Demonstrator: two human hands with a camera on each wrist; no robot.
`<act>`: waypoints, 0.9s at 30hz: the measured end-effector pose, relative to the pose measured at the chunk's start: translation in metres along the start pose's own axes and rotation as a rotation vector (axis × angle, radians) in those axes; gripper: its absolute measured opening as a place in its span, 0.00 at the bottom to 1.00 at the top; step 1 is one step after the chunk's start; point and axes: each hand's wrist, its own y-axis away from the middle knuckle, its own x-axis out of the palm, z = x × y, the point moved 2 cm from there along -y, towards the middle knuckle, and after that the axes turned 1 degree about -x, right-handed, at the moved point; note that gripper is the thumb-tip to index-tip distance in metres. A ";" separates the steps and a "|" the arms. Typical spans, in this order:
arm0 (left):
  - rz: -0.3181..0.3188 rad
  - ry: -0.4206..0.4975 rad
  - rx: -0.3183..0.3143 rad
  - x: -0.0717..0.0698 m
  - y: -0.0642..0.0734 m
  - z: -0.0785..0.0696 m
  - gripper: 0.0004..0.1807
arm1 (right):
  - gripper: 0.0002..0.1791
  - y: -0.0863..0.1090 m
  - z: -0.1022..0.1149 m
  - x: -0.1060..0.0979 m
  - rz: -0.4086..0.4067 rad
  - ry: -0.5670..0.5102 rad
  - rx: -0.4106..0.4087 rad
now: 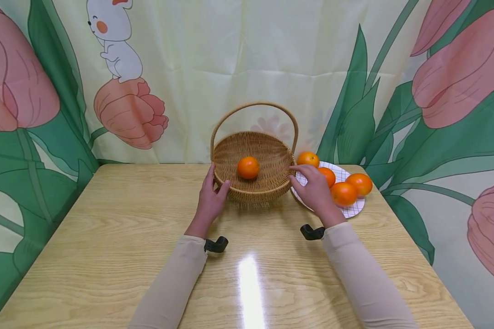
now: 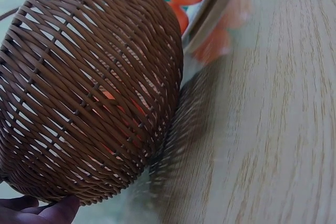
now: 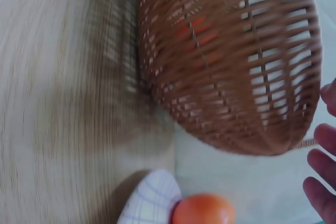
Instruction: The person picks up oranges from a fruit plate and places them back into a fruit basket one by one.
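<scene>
Left hand [image 1: 212,195] and right hand [image 1: 314,189], fingers uncurled, touch a wicker basket [image 1: 253,197] by the table's [image 1: 148,219] far edge, apparently positioning it; levelness matters next.

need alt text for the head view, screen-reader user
A wicker basket with one orange inside, at the far side of a wooden table, between a person's left hand and right hand. On the right, a checked plate with four more oranges. Behind, a cloth printed with tulips and a rabbit.
</scene>
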 end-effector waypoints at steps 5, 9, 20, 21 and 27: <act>0.002 0.003 0.007 0.000 0.000 -0.001 0.39 | 0.15 0.000 -0.012 -0.005 -0.028 0.038 0.017; 0.000 0.001 0.001 0.000 0.000 -0.001 0.39 | 0.14 0.003 -0.023 -0.009 -0.057 0.059 0.020; 0.002 -0.008 0.007 -0.001 0.000 -0.001 0.40 | 0.16 0.017 -0.042 -0.021 -0.046 0.104 0.139; 0.003 -0.007 0.007 -0.001 0.001 -0.001 0.40 | 0.16 0.019 -0.044 -0.022 -0.039 0.104 0.151; 0.008 -0.006 -0.003 -0.001 0.001 -0.002 0.39 | 0.20 0.029 -0.057 -0.024 0.031 0.124 0.251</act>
